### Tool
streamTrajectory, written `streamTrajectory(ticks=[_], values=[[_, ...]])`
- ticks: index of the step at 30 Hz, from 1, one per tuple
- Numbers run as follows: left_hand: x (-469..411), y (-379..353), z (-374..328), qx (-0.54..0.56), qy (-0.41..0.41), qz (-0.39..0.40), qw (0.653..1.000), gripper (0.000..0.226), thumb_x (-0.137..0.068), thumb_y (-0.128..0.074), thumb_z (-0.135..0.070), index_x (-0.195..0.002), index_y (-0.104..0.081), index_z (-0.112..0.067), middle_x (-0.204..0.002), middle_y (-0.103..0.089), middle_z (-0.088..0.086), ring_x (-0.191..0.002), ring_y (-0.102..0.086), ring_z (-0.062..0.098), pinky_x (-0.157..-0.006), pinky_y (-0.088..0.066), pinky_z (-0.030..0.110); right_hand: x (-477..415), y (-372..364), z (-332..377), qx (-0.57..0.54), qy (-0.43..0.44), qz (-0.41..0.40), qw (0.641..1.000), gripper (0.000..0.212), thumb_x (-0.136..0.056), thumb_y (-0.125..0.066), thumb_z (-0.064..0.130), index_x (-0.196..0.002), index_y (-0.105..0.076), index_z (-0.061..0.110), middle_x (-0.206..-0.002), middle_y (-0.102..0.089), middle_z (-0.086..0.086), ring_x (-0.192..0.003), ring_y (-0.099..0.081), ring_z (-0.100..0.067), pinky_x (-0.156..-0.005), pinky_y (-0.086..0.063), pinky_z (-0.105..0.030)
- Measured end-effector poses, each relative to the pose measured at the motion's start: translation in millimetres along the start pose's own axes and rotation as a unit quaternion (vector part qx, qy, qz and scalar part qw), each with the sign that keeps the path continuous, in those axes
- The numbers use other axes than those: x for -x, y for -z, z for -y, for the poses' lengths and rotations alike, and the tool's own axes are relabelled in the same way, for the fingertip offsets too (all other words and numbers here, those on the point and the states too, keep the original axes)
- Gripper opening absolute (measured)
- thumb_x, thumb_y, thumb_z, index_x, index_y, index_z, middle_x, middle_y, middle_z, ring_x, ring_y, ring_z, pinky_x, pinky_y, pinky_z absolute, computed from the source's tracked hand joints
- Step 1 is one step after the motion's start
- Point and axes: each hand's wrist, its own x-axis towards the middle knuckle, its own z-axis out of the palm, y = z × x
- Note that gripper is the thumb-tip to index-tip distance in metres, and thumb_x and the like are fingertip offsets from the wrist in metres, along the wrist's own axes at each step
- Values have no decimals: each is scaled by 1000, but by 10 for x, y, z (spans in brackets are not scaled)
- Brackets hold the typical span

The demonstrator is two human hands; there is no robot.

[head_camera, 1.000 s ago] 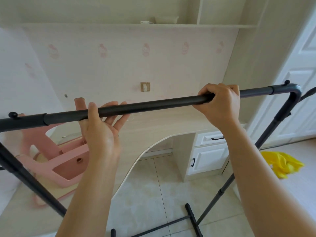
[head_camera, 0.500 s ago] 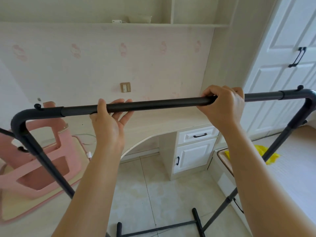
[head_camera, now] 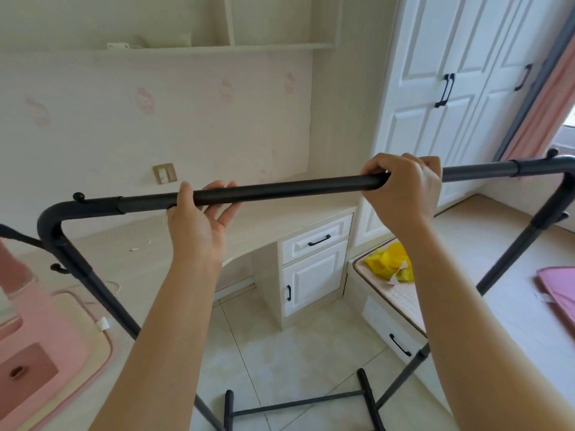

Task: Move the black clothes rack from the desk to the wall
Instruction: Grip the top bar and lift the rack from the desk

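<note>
The black clothes rack (head_camera: 280, 189) stands in front of me, its top bar running level across the view at chest height. My left hand (head_camera: 199, 225) cups the bar from below, thumb hooked over it and fingers stretched out behind. My right hand (head_camera: 404, 194) is wrapped fully around the bar further right. The rack's left corner (head_camera: 51, 219) and sloping legs are visible, and its base feet (head_camera: 295, 402) are over the tiled floor. The light wooden desk (head_camera: 264, 225) lies just beyond the bar, against the papered wall.
An overturned pink chair (head_camera: 31, 353) lies on the desk at the lower left. A white wardrobe (head_camera: 451, 88) stands at the right, with a pink curtain (head_camera: 544, 104) beside it. A yellow cloth (head_camera: 389, 262) and a pink mat (head_camera: 560, 290) rest on the low bed platform (head_camera: 398, 343).
The view and the rack have swung to the right: the rack's left corner has come into sight, and the wardrobe and bed platform now fill the right side. Both hands keep their hold.
</note>
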Motion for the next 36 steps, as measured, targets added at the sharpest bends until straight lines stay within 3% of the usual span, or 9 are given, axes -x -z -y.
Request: streamTrajectory(ticks=[3, 6, 13, 19, 25, 29, 36], values=[[-39, -102, 87, 2, 24, 20, 1000, 40, -104, -44, -24, -139, -34, -9, -63, -73, 9, -79, -76, 31, -71, -62, 48, 3, 110, -99, 21, -10, -12, 1000, 16, -76, -71, 8, -71, -72, 23, -57, -61, 5, -61, -28, -7, -78, -32, -29], [-33, -229, 185, -5, 47, 41, 998, 36, -104, -43, -24, -137, -36, -10, -67, -73, 10, -81, -76, 31, -72, -62, 48, -9, 214, -214, 41, -19, -16, 999, 17, -77, -71, 8, -71, -71, 24, -57, -61, 7, -62, -37, -8, -78, -26, -25], [-13, -499, 460, -23, 95, 82, 992, 29, -104, -42, -25, -130, -36, -11, -80, -68, 12, -79, -75, 31, -69, -63, 46, 38, 491, -479, 83, -43, -52, 994, 16, -79, -71, 10, -71, -72, 24, -57, -56, 11, -56, -33, -3, -79, -29, -29], [30, -684, 699, -33, 133, 109, 985, 28, -104, -43, -24, -127, -36, -11, -69, -71, 10, -76, -75, 31, -67, -63, 47, 89, 687, -750, 132, -33, -83, 987, 15, -77, -72, 12, -69, -70, 25, -57, -63, 8, -60, -51, -13, -76, -23, -24], [107, -817, 956, -21, 166, 135, 977, 26, -104, -44, -23, -125, -39, -10, -57, -71, 8, -75, -75, 32, -64, -62, 46, 159, 889, -1054, 171, -27, -91, 981, 11, -75, -74, 16, -68, -70, 23, -57, -64, 8, -60, -55, -13, -76, -21, -22], [294, -1051, 1266, -30, 191, 153, 969, 14, -104, -44, -24, -109, -44, -11, -58, -71, 7, -74, -76, 30, -65, -62, 46, 173, 1192, -1406, 188, -52, -111, 974, 12, -74, -75, 15, -67, -69, 22, -54, -58, 11, -57, -49, -11, -77, -22, -23], [412, -1208, 1433, -28, 195, 169, 966, 13, -103, -45, -24, -108, -45, -11, -59, -71, 7, -72, -76, 29, -63, -62, 45, 242, 1401, -1619, 200, -52, -117, 971, 11, -73, -75, 20, -65, -67, 21, -55, -44, 16, -56, -40, -7, -76, -31, -31]])
